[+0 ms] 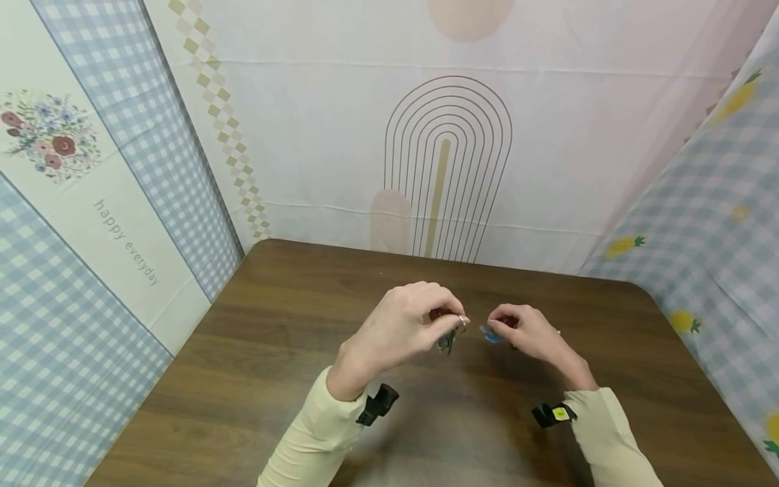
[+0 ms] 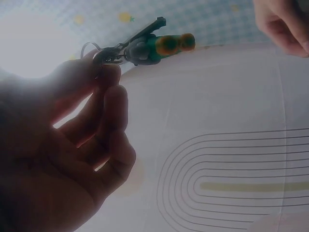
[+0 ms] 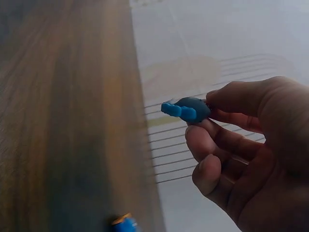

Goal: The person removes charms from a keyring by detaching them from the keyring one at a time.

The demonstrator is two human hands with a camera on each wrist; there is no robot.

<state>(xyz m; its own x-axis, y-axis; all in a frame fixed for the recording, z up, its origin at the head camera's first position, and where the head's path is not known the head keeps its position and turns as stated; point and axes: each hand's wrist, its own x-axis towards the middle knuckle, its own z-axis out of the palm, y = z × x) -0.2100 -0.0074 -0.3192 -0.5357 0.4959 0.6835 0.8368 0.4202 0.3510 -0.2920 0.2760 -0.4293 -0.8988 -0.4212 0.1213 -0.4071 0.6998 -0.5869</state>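
Note:
My left hand (image 1: 402, 328) pinches a metal key ring between thumb and forefinger above the table. In the left wrist view a key (image 2: 148, 30) and a small green-and-orange charm (image 2: 168, 45) with a grey part stick out past the fingertips. A short way to the right, my right hand (image 1: 528, 330) pinches a small piece, bright blue and lumpy at one end (image 3: 178, 111) and dark and rounded at the other. Its exact kind I cannot tell. The two hands are apart, and the fingertips of each cover part of what they hold.
Beneath both hands lies a dark brown wooden table (image 1: 255, 338). A pale printed cloth (image 1: 304, 135) hangs behind its far edge, with blue checked cloths on both sides. A small blue-and-orange thing (image 3: 124, 224) shows at the lower edge of the right wrist view.

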